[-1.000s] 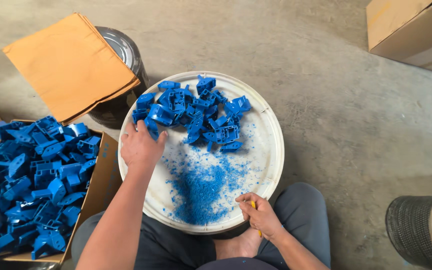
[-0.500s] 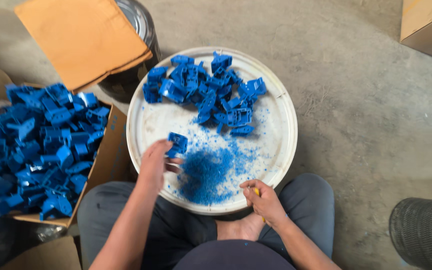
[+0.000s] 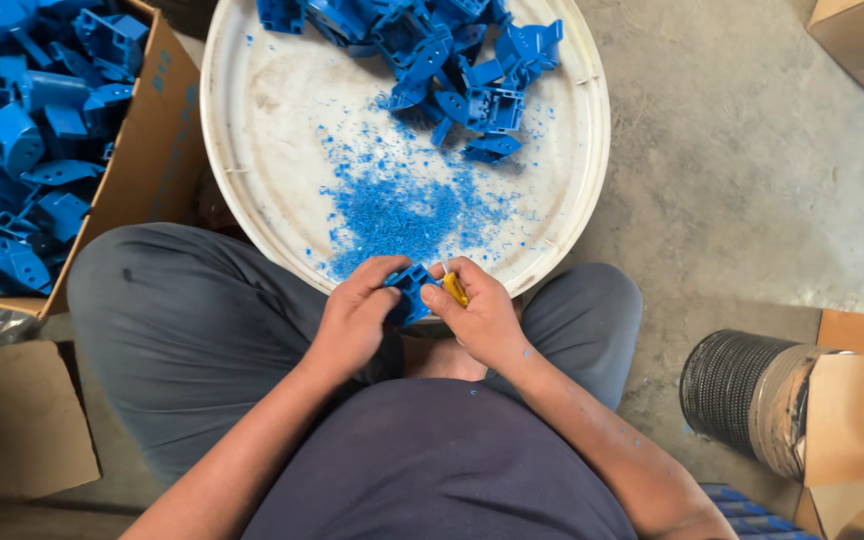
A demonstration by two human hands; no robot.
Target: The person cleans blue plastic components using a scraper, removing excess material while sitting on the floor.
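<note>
Concrete floor, white tray (image 3: 252,130) at 12 o'clock. Left hand (image 3: 357,310) grips a blue part (image 3: 410,290) — hold it steady; right hand (image 3: 482,315) pinches a yellow tool (image 3: 455,289), best scraping outward.

A single head-worn camera looks steeply down from close above the seated person's lap, facing forward over the knees; the round white plastic tray (image 3: 252,170) fills the upper frame, the grey concrete floor (image 3: 752,180) lies at right
</note>
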